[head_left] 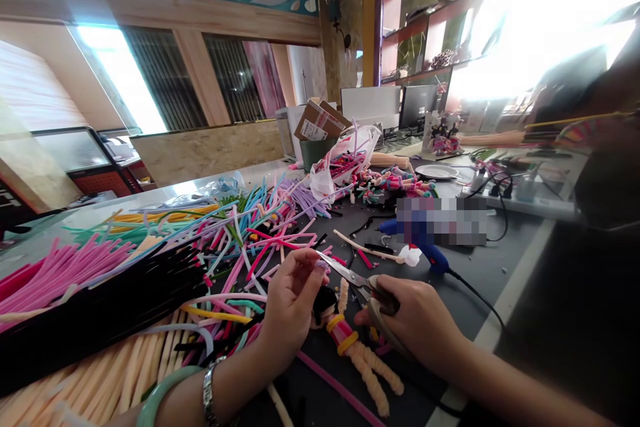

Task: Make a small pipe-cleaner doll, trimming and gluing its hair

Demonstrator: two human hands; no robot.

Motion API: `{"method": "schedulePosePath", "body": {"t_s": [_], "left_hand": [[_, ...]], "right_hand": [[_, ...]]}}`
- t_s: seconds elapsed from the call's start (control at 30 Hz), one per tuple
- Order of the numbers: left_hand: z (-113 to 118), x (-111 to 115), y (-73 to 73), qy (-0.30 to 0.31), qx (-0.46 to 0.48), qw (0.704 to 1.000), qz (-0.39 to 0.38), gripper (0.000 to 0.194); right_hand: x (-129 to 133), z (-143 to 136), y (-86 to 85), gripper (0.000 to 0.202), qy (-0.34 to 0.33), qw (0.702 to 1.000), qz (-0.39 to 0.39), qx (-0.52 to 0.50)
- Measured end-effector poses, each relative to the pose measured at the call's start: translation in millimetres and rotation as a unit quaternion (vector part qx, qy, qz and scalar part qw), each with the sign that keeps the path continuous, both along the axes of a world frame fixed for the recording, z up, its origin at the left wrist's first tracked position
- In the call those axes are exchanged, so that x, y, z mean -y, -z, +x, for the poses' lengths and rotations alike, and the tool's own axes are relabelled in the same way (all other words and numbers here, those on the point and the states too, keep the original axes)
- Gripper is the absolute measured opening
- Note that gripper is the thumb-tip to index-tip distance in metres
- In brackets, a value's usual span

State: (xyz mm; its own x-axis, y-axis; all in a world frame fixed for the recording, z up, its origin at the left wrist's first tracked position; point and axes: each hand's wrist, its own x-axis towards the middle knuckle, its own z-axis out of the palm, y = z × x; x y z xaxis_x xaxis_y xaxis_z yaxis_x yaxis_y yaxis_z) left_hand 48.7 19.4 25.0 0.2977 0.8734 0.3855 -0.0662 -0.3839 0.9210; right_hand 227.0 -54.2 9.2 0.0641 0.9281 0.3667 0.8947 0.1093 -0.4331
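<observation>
My left hand (295, 300) pinches a small pale lilac piece (323, 268) between thumb and fingertips. In my right hand (415, 313) are the scissors (350, 273), their fingers wrapped round the handles and the blade tips close to the left fingertips. Just below the two hands lies a pipe-cleaner doll (343, 333) with black hair, a pink and yellow outfit and peach legs, flat on the dark mat. Part of its head is hidden behind my left hand.
Bundles of pink (75, 267), black (110, 307) and peach stems (120, 373) cover the left side. A blue glue gun (425, 240) with a cord lies at the right, near a white plate (437, 172). A cardboard box (323, 123) stands behind.
</observation>
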Motion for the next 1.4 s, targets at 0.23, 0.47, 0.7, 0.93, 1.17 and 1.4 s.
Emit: {"method": "schedulePosePath", "body": {"t_s": [0.23, 0.47, 0.7, 0.93, 1.17, 1.4], "left_hand": [[-1.8, 0.7, -0.7, 0.003, -0.011, 1.0, -0.001, 0.013], [-1.6, 2.3, -1.3, 0.01, 0.009, 1.0, -0.024, 0.012], [-2.8, 0.8, 3.0, 0.045, 0.055, 0.996, -0.051, 0.009], [-0.9, 0.8, 1.8, 0.04, 0.049, 0.997, -0.05, 0.009], [-1.1, 0.4, -2.7, 0.016, -0.001, 0.999, -0.029, 0.014], [-0.1, 3.3, -4.9, 0.015, -0.011, 1.0, -0.018, 0.017]], "right_hand": [[-0.6, -0.4, 3.2, 0.033, -0.001, 1.0, 0.001, -0.015], [0.2, -0.5, 2.5, 0.028, -0.004, 1.0, 0.007, -0.013], [-1.6, -0.9, 2.5, 0.03, 0.003, 1.0, 0.009, -0.007], [-1.2, -0.7, 2.0, 0.03, 0.0, 1.0, 0.001, -0.013], [0.0, -0.2, 3.4, 0.026, 0.0, 1.0, 0.004, -0.013], [0.1, -0.4, 2.3, 0.027, -0.001, 1.0, 0.005, -0.013]]}}
